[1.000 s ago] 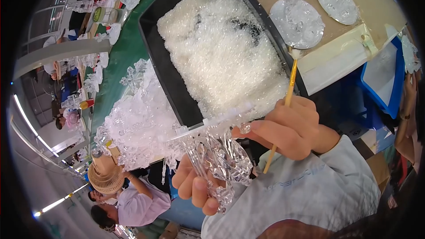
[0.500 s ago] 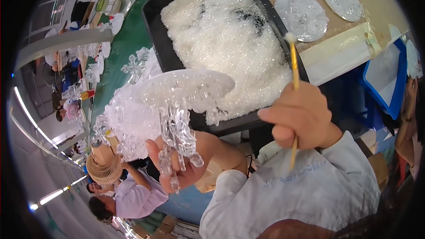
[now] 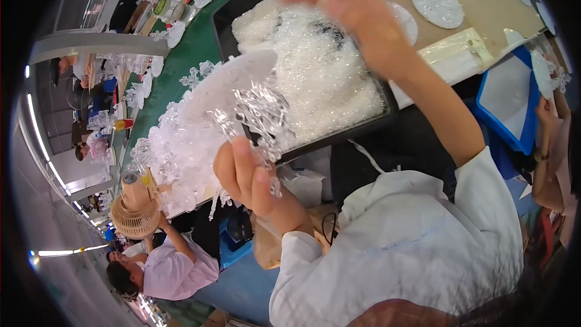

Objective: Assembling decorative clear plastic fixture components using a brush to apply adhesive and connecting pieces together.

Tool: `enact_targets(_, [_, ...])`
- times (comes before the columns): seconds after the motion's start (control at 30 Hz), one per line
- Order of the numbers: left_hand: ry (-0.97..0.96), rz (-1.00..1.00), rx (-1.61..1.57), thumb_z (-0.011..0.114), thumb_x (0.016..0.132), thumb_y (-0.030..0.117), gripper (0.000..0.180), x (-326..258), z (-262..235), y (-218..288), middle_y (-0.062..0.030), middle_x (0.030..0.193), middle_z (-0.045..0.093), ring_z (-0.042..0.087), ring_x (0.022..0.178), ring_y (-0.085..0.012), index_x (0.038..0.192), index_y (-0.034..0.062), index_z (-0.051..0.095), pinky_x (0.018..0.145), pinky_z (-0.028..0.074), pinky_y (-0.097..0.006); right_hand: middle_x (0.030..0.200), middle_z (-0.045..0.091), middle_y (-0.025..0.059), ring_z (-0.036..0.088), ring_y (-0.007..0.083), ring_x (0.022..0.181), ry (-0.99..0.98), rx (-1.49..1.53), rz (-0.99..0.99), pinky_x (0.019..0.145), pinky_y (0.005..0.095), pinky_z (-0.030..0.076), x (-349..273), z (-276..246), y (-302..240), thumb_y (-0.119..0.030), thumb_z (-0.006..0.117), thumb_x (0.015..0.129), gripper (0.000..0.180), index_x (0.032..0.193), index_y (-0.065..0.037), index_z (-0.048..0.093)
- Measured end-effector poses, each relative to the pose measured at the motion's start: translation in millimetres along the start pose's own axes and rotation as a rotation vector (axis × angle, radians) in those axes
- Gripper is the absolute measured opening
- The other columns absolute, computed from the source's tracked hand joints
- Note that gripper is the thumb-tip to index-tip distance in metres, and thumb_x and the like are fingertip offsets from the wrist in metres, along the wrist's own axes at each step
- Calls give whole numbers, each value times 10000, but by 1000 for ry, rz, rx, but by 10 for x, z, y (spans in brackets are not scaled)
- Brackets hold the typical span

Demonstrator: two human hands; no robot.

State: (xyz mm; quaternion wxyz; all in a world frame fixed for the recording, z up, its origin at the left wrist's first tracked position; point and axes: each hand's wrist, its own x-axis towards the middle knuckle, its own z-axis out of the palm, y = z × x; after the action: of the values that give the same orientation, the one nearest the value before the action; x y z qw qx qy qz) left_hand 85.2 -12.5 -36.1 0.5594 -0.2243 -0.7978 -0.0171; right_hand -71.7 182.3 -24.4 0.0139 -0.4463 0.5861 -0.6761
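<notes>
My left hand [image 3: 248, 175] grips a white round disc [image 3: 224, 85] by its lower edge, tilted up, with clear crystal strands [image 3: 261, 115] hanging from it. My right hand [image 3: 354, 12] is stretched out, blurred by motion, above a black tray [image 3: 387, 115] heaped with clear plastic beads [image 3: 321, 66]. Whether it holds anything cannot be made out. The disc hangs over the tray's near left corner.
A pile of finished crystal pieces [image 3: 172, 157] lies on the green table left of the tray. More white discs [image 3: 436, 3] lie on a brown board behind. A blue tray [image 3: 508, 103] is at right. A person [image 3: 163, 266] with a small fan [image 3: 136, 212] sits lower left.
My right hand has risen from beside the disc and reached forward over the bead tray; the yellow stick it held no longer shows. My left hand has lifted and tilted the disc.
</notes>
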Motion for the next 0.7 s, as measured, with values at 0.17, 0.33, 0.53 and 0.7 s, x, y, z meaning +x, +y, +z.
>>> enact_targets(0.17, [146,84,-7,654,831,13,410,12,79,-129,-270,1080,644,630,837,-359,1171,47,429,672,533,-428,1285,578,131,538,217,1192,-24,-91,-58,1034,339,385,108,-73,1,-244,470,963,403,1283,-12,546])
enact_targets(0.33, [127,174,49,673,862,36,349,192,108,-106,-261,1005,670,654,811,-376,1092,64,412,651,552,-409,1210,629,134,580,224,1139,324,286,-80,1000,337,416,150,153,-129,-233,476,961,384,1270,-23,565])
enact_targets(0.53, [165,166,78,572,894,-27,198,514,300,-64,-257,998,685,666,787,-354,1032,41,448,666,549,-397,1093,667,144,650,247,993,541,-356,-335,857,327,496,65,-244,-250,-138,517,949,250,1108,10,640])
enact_targets(0.7, [172,-105,-459,634,859,-38,253,1164,1074,193,-193,1085,681,675,935,-331,1074,35,522,772,543,-368,956,633,173,651,281,911,904,-575,-614,811,374,522,-589,-700,-546,-66,538,940,135,892,23,627])
